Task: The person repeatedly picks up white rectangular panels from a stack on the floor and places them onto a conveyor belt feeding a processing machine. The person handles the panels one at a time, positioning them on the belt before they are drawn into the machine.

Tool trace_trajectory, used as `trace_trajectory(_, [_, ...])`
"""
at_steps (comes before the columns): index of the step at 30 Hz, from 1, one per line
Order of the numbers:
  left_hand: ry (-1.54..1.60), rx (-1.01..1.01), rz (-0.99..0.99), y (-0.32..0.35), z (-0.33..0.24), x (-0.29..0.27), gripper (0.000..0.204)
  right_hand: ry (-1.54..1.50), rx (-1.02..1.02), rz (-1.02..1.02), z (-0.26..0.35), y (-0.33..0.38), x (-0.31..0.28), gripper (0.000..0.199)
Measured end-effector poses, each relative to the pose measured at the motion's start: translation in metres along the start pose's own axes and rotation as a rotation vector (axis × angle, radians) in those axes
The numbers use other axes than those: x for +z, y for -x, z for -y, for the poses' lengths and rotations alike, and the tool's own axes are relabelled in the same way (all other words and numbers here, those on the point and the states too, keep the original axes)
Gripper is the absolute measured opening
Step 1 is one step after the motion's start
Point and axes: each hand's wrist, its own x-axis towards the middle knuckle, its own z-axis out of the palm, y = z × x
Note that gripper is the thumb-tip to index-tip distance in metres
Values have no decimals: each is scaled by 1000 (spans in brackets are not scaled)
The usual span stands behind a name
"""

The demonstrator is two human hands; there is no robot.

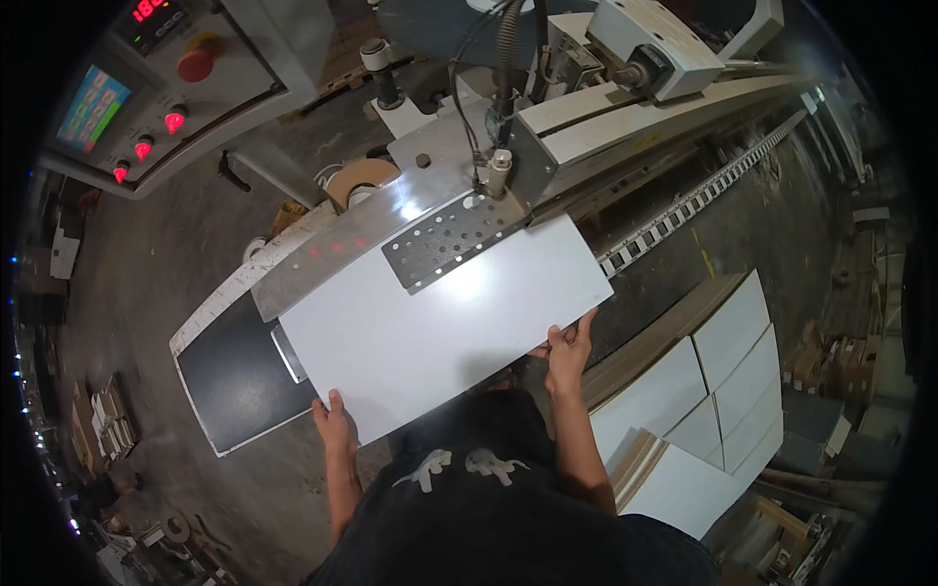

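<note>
A white rectangular panel (430, 342) lies flat at the machine, its far long side against a metal guide (332, 259) and partly beneath a dark perforated plate (459, 234). My left hand (336, 422) grips the panel by its near left corner, the fingers close to the black side table. Farther right, my right hand (569, 354) pinches the near long edge close to the right corner, its other fingers partly hidden under the panel. Part of the panel's left side rests over the black table (244, 376), beside a small pale metal strip (288, 354).
Stacked white panels (723, 391) stand at my right. A control panel (186, 88) with a lit screen, red stop button (200, 59) and glowing knobs is at the upper left. A slatted conveyor track (703, 195) runs off to the far right. A brown roll (362, 181) sits behind the guide.
</note>
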Motion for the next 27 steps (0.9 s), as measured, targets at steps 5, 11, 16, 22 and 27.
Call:
trace_trajectory(5, [18,-48,-43,1,12,47,37,51,12,-3,18,-38,-26,83])
trace_trajectory(11, [-268,-94,103,22,-19,119,71,13,65,-110,45,-66,-37,96])
trace_trajectory(16, [-412,-135,515,-13,-1,144,86,200,157,-130,20,-41,-54,109])
trace_trajectory(22, [-497,-245,764,9,-44,186,97,177,71,-284,-115,89,-145,53])
trace_trajectory(27, [-455,-180,901,-5,-23,232,97,453,93,-719,-231,213,-249,47])
